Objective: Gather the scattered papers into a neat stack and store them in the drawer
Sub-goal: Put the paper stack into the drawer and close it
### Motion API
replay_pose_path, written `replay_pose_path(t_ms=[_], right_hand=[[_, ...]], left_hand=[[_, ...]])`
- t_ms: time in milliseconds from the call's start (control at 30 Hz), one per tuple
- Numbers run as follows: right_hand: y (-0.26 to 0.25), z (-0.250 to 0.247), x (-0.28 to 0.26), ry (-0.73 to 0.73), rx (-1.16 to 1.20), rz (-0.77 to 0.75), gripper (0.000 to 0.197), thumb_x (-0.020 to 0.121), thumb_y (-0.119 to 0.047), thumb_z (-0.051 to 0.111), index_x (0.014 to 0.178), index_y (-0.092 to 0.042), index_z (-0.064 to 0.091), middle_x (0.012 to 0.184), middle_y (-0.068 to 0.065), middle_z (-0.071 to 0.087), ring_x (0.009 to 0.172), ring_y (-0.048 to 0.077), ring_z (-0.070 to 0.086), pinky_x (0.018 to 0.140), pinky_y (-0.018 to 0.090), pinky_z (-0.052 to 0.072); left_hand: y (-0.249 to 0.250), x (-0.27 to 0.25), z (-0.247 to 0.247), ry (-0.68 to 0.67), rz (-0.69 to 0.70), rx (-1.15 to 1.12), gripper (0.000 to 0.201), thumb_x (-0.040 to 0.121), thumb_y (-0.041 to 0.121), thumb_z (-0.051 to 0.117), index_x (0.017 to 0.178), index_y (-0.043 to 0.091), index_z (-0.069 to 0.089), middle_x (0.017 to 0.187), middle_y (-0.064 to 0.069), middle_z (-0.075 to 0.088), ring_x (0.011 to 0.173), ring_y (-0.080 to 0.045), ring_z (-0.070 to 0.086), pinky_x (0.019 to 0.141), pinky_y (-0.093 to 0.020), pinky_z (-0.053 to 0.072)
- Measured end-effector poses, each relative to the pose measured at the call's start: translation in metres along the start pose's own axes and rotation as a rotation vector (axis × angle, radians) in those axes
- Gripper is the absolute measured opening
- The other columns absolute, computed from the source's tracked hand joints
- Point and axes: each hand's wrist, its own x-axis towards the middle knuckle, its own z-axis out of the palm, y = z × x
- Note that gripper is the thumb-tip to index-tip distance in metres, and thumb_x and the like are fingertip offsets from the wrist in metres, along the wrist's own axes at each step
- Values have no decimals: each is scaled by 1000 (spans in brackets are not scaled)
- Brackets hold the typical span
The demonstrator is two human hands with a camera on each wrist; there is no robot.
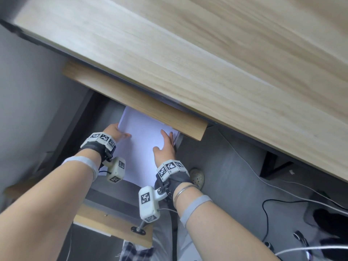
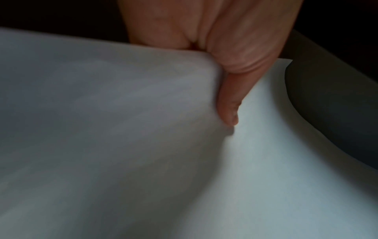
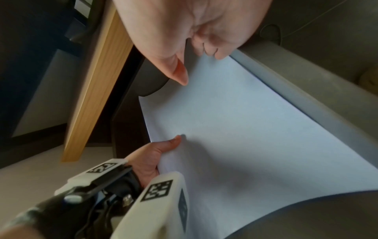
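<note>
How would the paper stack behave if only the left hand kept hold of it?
Likely floppy: in the left wrist view the papers already bow beside the thumb of the left hand. Probably light, since that hand holds only one edge while the right hand lies flat on top. Loose sheets may fan or slide, so lowering them into the drawer two-handed seems safer.

Open grey drawer [image 1: 113, 200] under the pale wooden desk [image 1: 207, 63], white paper stack [image 1: 143, 140] inside.
</note>
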Motion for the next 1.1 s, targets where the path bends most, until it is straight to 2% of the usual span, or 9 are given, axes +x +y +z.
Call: replay_pose_path(t_ms=[100,167,233,333,700,867,933,1000,1100], right_hand=[[1,-3,0,16,17,10,54,91,2,40,138,-22,42,157,-5,20,144,13,21,106,23,33],[0,-2,0,55,46,22,50,88,3,41,131,-20,49,149,0,35,135,20,38,105,31,39],[0,-2,0,68,55,35,47,87,2,40,126,-20,53,141,3,44,111,23,53,90,32,48],[-1,-6,1,42,44,43,45,88,1,39,126,-20,52,139,2,46,88,19,51,71,25,40],[1,-10,-1,20,-12,51,43,91,0,39,128,-19,50,143,2,44,113,24,57,76,23,40],[1,-9,0,5,-38,43,41,92,0,38,125,-17,53,140,2,49,124,19,51,82,20,37],[-1,-8,-1,3,-32,35,38,91,0,38,121,-14,57,134,4,54,118,19,53,83,20,38],[-3,-6,-4,-4,-47,27,35,92,-1,39,118,-13,59,128,4,58,98,17,56,78,21,39],[-6,-6,-10,-47,-98,11,31,94,-5,40,115,-12,62,123,6,63,85,16,54,75,24,44]], left_hand=[[-4,-2,-2,15,26,-52,52,78,13,71,127,6,52,120,-16,64,106,-32,62,91,-34,47],[-8,-4,-5,52,62,-75,60,76,10,72,131,8,47,122,-14,62,109,-33,61,96,-38,47],[-12,-6,-7,119,65,-91,59,78,4,66,133,7,46,126,-16,60,113,-32,59,96,-36,44],[-23,-8,-7,219,53,-94,50,78,0,57,128,7,54,124,-19,61,114,-33,58,97,-33,43],[-36,-12,10,257,-51,2,55,81,5,48,135,16,50,136,-24,43,120,-41,48,105,-38,39],[-30,-24,4,238,-105,4,55,81,11,47,135,22,48,142,-16,39,123,-41,46,105,-38,37],[-32,-32,0,231,-93,-81,50,74,19,47,123,22,58,137,-17,47,117,-42,51,100,-39,42],[-39,-44,-5,213,-87,-181,47,73,28,49,118,21,61,132,-14,56,115,-36,57,99,-37,45],[-55,-67,-12,213,-108,-303,42,83,15,55,125,17,58,132,-9,58,119,-30,57,103,-39,45]])
